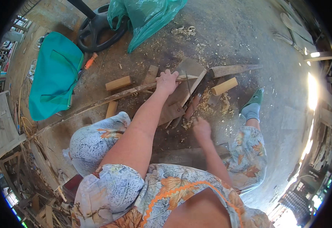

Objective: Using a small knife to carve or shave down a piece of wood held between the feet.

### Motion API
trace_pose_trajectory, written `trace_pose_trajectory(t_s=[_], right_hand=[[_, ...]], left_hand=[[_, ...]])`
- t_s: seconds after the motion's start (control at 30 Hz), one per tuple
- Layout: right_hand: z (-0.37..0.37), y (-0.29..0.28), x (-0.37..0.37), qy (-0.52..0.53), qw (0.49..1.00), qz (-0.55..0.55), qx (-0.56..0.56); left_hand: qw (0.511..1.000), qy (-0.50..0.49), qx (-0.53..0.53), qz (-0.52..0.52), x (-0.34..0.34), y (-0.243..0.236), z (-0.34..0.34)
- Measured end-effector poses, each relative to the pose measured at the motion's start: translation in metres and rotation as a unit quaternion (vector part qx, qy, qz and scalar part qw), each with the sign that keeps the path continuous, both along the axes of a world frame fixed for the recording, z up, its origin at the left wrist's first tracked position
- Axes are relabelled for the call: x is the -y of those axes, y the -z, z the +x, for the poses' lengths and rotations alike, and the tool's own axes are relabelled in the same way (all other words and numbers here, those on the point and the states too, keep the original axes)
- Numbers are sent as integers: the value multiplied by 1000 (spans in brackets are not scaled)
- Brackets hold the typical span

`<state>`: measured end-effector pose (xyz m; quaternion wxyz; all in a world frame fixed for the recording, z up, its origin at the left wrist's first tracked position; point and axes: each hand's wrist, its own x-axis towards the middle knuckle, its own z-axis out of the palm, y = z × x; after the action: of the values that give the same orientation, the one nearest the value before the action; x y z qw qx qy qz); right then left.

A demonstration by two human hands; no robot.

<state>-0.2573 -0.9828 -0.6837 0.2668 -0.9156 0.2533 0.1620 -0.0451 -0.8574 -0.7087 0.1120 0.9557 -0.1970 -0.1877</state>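
Note:
My left hand (167,82) is closed over a long, rough wooden stick (124,92), pressing it against a wooden block (183,88). The stick runs far down to the left. A thin dark blade (188,84) crosses it just right of my left hand. My right hand (202,131) is a blurred fist nearer to me, below the blade. What it grips cannot be made out. Close above that fist lies a reddish-brown handle (192,106); whether it joins the blade is unclear. A short board (171,113) with a dark round mark sits left of the handle.
Around the block lie short wood pieces (119,83), a tapered plank (236,70) and wood shavings (226,102). Left and beyond are a teal bag (55,76), an orange-handled tool (91,61), a black wheel-like base (93,34) and a green plastic bag (147,19). My slippered foot (253,102) is right.

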Motion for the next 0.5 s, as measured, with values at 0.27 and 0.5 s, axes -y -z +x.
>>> trace_pose_trajectory(t_s=[0.27,0.5], right_hand=[[-5,11,26,31,999,0,21],[24,-38,5,-48,999,12,-8]], left_hand=[[1000,4,2,-14,4,-1,-1],[1000,6,9,-7,-3,0,-1]])
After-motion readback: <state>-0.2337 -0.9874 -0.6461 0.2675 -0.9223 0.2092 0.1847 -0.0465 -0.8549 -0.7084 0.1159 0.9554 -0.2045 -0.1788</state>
